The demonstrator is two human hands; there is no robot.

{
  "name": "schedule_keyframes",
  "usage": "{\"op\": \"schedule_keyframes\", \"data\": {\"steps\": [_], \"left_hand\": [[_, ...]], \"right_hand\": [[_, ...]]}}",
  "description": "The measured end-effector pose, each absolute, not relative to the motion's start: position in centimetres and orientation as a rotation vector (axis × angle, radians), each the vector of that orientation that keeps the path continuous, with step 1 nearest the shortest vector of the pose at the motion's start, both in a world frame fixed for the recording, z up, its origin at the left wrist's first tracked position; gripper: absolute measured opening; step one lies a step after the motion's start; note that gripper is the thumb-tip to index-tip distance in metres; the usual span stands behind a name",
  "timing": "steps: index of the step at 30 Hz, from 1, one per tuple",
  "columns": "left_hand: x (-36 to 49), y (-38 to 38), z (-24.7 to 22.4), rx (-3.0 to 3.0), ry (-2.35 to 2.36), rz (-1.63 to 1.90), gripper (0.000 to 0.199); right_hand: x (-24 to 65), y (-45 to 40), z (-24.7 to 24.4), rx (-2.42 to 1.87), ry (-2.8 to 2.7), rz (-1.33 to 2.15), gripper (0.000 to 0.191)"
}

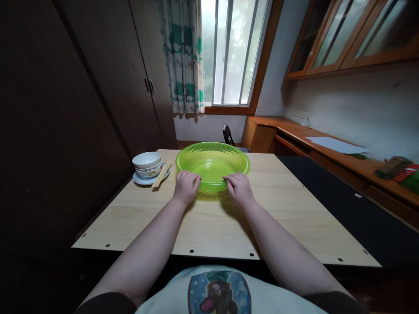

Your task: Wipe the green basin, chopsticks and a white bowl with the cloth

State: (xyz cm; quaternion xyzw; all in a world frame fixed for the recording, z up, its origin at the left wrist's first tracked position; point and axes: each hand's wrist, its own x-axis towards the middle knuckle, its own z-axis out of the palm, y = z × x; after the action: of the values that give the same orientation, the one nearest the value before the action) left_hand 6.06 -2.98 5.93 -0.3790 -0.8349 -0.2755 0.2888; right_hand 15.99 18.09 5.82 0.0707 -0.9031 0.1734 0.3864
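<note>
A wide, see-through green plastic basin (pixel 211 187) stands upright near the far middle of the wooden board, with nothing visible inside. My left hand (pixel 187 186) is closed over its near rim on the left side. On the right side of the same rim, my right hand (pixel 240 188) grips with the fingers over the edge and the thumb below. Left of the basin, stacked white bowls (pixel 146 160) rest on a pale blue plate (pixel 140 179). Light wooden chopsticks (pixel 162 174) lean on that plate's right side, apart from my left hand.
The pale wooden board (pixel 216 231) forms the tabletop. A black surface (pixel 327 183) runs along its right. Beyond it, a brown desk (pixel 288 126) against the wall carries white paper (pixel 337 145). A dark chair (pixel 228 134) stands behind the table; a tall wardrobe (pixel 108 78) rises at left.
</note>
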Motion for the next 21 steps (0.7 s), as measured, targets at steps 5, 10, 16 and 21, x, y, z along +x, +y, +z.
{"op": "schedule_keyframes", "data": {"steps": [5,10,16,21], "left_hand": [[6.0,-3.0,5.9,-1.013,-2.228,-0.748,0.030],[6.2,-3.1,6.2,-1.012,-2.215,-0.791,0.029],[7.5,-2.6,6.6,-1.103,-2.147,-0.731,0.026],[8.1,-2.0,6.4,-1.259,-2.148,-0.619,0.025]], "right_hand": [[15.4,19.7,5.5,-0.014,-2.220,0.481,0.024],[15.5,19.2,5.6,0.058,-2.224,0.500,0.025],[16.1,17.7,5.8,0.297,-2.264,0.482,0.026],[16.2,17.1,5.8,0.343,-2.290,0.454,0.026]]}}
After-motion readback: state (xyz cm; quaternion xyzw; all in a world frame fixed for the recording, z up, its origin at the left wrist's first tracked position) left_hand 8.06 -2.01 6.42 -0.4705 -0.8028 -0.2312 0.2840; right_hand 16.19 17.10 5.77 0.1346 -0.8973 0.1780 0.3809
